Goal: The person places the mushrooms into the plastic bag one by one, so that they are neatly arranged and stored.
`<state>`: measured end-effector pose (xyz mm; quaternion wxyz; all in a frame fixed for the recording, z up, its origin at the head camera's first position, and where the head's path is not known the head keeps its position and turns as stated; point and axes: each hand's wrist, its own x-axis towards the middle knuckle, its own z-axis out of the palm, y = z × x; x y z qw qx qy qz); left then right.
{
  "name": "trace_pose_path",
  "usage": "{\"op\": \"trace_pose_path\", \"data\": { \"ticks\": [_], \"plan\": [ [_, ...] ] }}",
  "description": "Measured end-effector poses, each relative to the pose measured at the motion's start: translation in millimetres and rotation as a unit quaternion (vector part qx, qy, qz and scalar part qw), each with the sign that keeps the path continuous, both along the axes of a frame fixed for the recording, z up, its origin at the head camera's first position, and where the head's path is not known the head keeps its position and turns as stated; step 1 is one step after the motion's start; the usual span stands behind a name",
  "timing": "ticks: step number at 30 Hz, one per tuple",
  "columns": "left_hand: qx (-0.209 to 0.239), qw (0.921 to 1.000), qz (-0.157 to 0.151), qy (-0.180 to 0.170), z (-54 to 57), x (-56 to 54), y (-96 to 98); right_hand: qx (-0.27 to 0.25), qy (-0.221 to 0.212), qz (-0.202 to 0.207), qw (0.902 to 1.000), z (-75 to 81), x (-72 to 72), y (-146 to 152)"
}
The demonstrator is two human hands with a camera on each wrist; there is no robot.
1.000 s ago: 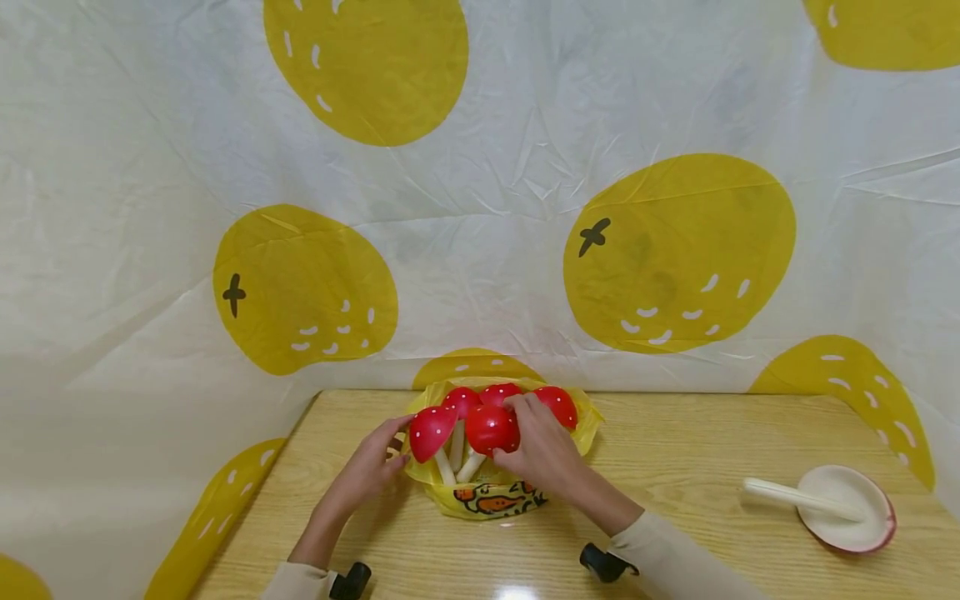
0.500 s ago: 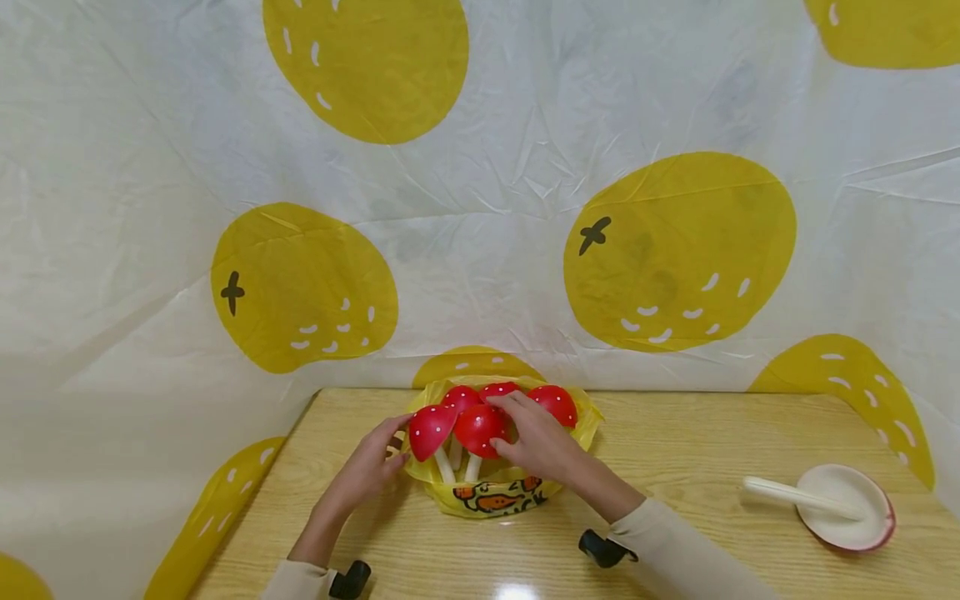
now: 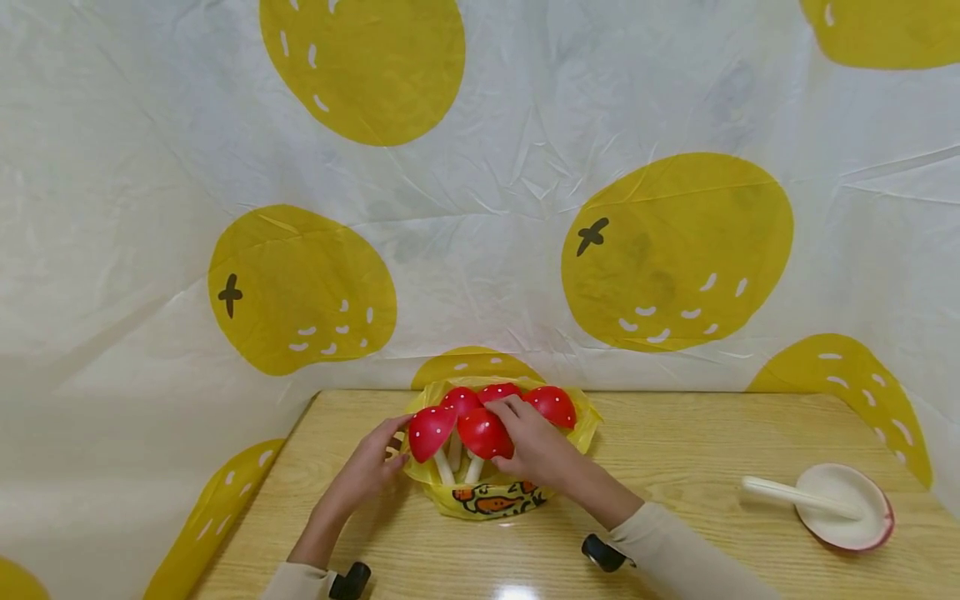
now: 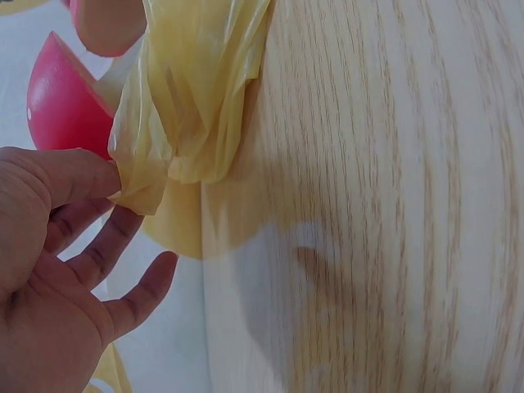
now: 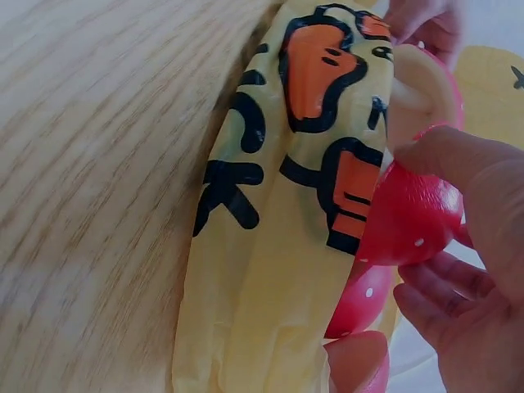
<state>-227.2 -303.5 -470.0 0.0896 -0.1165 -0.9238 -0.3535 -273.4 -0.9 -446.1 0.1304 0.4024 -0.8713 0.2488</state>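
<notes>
A yellow plastic bag (image 3: pixel 491 502) with a duck print stands wide-mouthed on the table, holding several red toy mushrooms with white dots and pale stems. My right hand (image 3: pixel 536 442) grips the cap of the front mushroom (image 3: pixel 480 432); in the right wrist view, thumb and fingers lie on either side of that cap (image 5: pixel 417 213). At the bag's left side, my left hand (image 3: pixel 371 458) pinches the bag's rim (image 4: pixel 139 176) between thumb and fingers. Beside it leans another mushroom (image 3: pixel 431 433). Further mushrooms (image 3: pixel 553 406) sit at the back, partly hidden.
On the right of the wooden table (image 3: pixel 675 467) is a small pale bowl (image 3: pixel 843 529) with a pink rim, a white spoon-like handle (image 3: pixel 787 493) lying across it. A white cloth (image 3: pixel 480 275) with yellow fruit prints hangs behind the table and along its left side.
The front mushroom's cap has shifted slightly left with my right hand, and its stem stands more upright. My left hand stays at the bag's rim.
</notes>
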Motion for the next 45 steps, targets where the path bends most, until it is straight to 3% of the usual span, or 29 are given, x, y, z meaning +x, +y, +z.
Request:
{"op": "trace_pose_path", "data": {
  "ticks": [9,15,22,36,45],
  "plan": [
    [0.000,1.0000,0.008,-0.005,0.7,1.5,1.6,-0.003,0.135,0.017,0.9908,5.4,-5.0,-0.5],
    [-0.002,0.9998,0.021,0.003,1.1,1.8,0.9,0.011,0.169,0.043,0.9846,7.2,-8.8,-0.9],
    [0.009,0.9996,0.016,0.022,4.0,-1.6,1.0,0.007,0.149,0.036,0.9881,5.2,-9.8,3.3],
    [0.026,0.9992,0.029,-0.002,0.2,0.4,-2.0,0.006,0.045,0.010,0.9989,5.2,-4.8,14.0],
    [0.034,0.9985,0.043,-0.006,-1.6,2.1,-3.5,0.008,0.031,0.008,0.9995,2.0,-3.9,19.2]
  ]
}}
